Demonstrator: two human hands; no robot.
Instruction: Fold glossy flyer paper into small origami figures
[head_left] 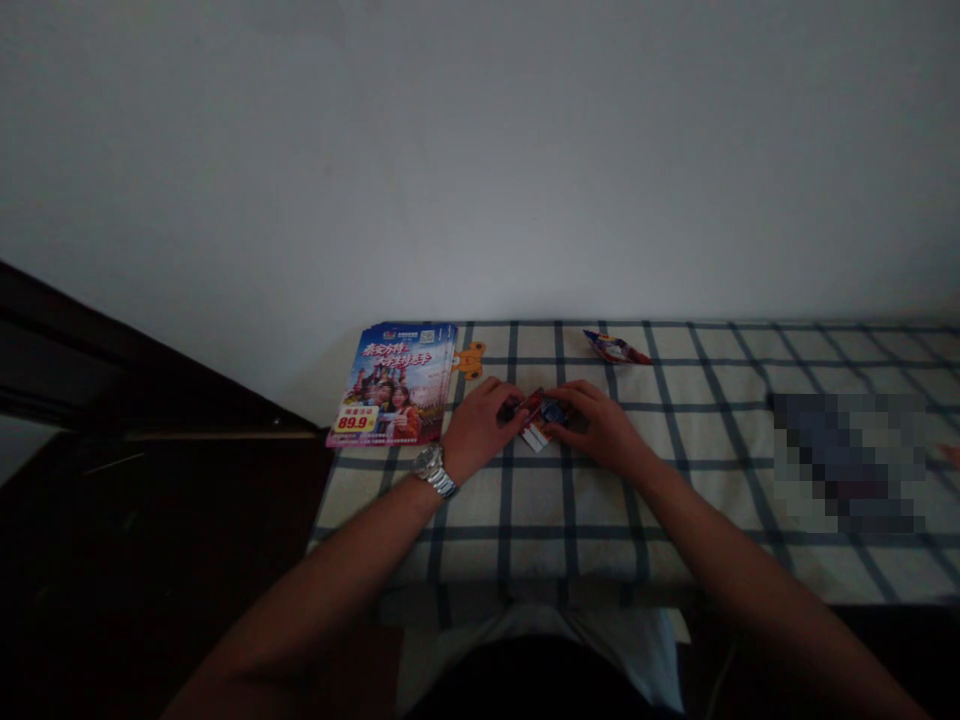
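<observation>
My left hand [480, 425], with a metal watch [433, 470] on its wrist, and my right hand [596, 425] meet over a checked cloth [675, 480]. Between their pinched fingertips sits a small folded piece of coloured paper [538, 418], red, blue and white. Both hands grip it, left from the left side, right from the right side. It rests low on or just above the cloth.
A stack of colourful flyers [394, 382] lies at the cloth's far left corner, with a small orange shape [469, 360] beside it. A folded coloured paper piece [615, 348] lies near the wall. A blurred dark patch [847, 460] is at right. Dark furniture [112, 400] stands left.
</observation>
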